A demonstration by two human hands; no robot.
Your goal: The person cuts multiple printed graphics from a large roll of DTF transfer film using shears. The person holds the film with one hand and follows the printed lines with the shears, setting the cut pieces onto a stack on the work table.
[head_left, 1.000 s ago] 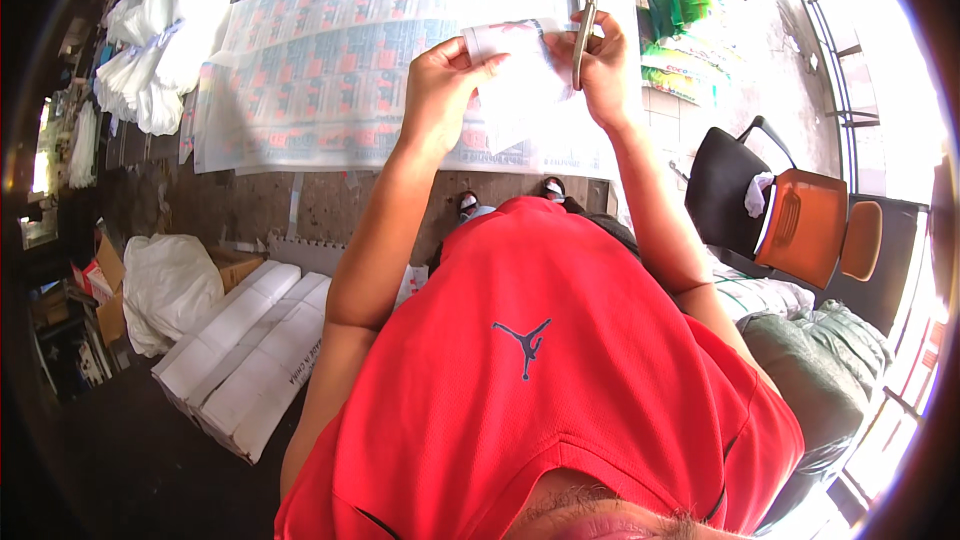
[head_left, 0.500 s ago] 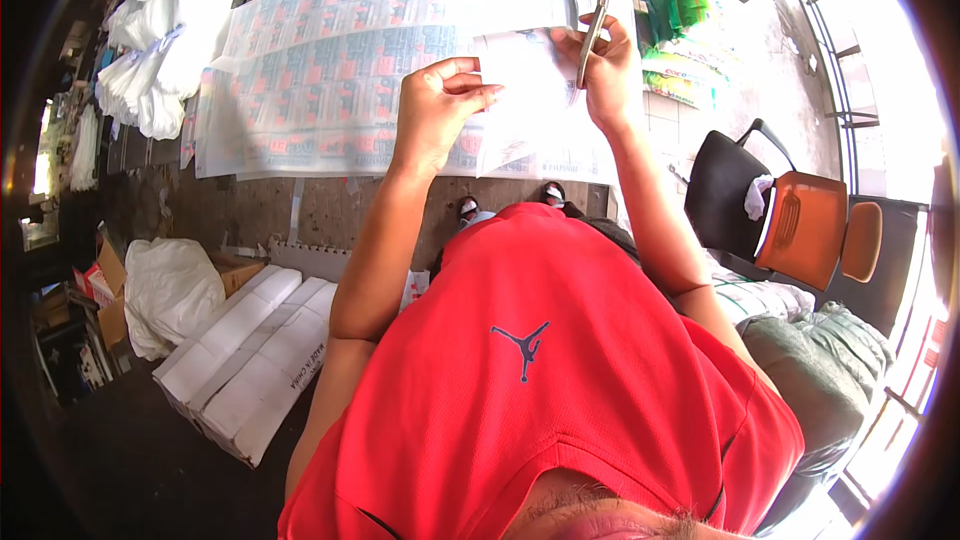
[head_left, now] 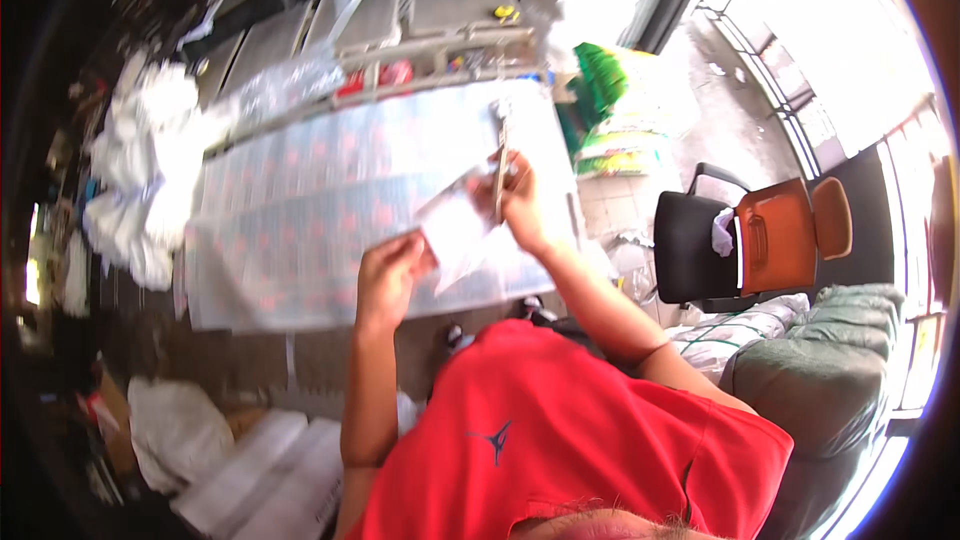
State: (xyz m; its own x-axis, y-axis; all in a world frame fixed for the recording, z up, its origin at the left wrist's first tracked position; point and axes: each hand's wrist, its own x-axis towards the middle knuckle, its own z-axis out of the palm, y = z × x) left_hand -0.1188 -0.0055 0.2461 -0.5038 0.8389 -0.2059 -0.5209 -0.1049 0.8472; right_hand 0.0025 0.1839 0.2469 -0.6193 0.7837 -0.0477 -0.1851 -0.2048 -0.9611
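My left hand (head_left: 386, 285) pinches the lower left edge of a small white sheet (head_left: 458, 230), thin and slightly blurred, held above a table. My right hand (head_left: 524, 205) is closed around what look like metal scissors (head_left: 502, 155), seen edge-on and pointing away from me. The sheet's upper right end meets the right hand's fingers; whether they grip it too is hard to see. Beneath both hands, a large translucent sheet with faint red and blue print (head_left: 290, 230) covers the tabletop.
White bundled bags (head_left: 140, 180) hang at the left. Beyond the table stand grey panels (head_left: 455, 0). Green and yellow sacks (head_left: 615, 120) are at the far right, an orange and black chair (head_left: 785, 238) nearer. White cartons (head_left: 250, 470) lie lower left, a green-wrapped bundle (head_left: 810, 390) lower right.
The view has tilted up, bringing the grey panels behind the table into sight. Both hands sit lower and further left in the picture, and the white sheet is now tilted between them.
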